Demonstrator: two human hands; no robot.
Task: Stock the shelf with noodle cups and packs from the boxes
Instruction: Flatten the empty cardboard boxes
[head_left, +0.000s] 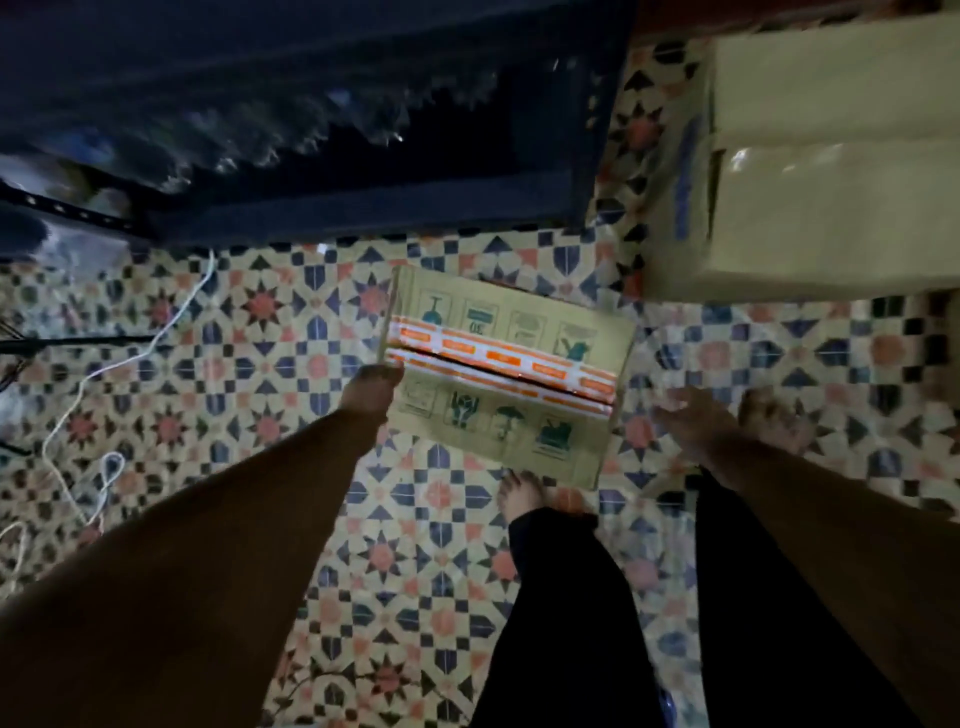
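A brown cardboard box (501, 384) lies on the patterned tile floor, its top flaps sealed with orange-and-white tape. My left hand (371, 389) touches the box's left edge near the tape; its fingers are partly hidden against the cardboard. My right hand (691, 421) hovers blurred just right of the box, fingers spread, holding nothing. A dark blue shelf (322, 208) stands beyond the box, with shiny packs (291, 135) dimly visible inside it.
A larger pale carton (826, 156) sits at the upper right. A white cord (104, 364) trails across the floor at left. My bare feet (519, 493) stand right behind the box. The scene is dim.
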